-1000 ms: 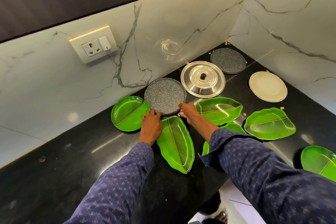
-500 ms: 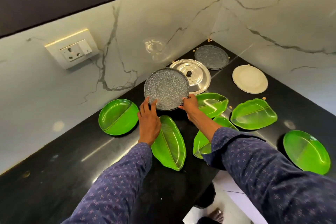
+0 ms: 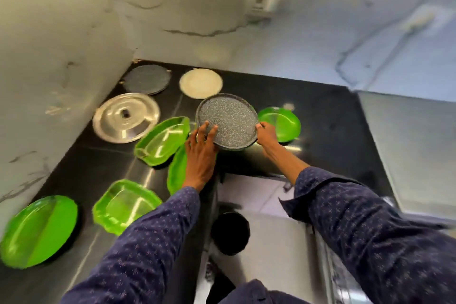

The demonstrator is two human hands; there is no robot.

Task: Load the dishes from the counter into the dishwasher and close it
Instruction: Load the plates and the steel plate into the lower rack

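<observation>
Above the counter's [image 3: 320, 116] front edge we are now holding the speckled grey plate [image 3: 227, 123], lifted from beside the steel lid [image 3: 126, 117], left hand [image 3: 200, 155] and right hand [image 3: 266, 134] gripping its rim, freeing it for carrying to the dishwasher.

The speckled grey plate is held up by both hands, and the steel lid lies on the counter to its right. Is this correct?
Not quite. In the head view the steel lid lies to the left of the speckled grey plate, not right. Both the left hand and right hand do hold the plate.
</observation>
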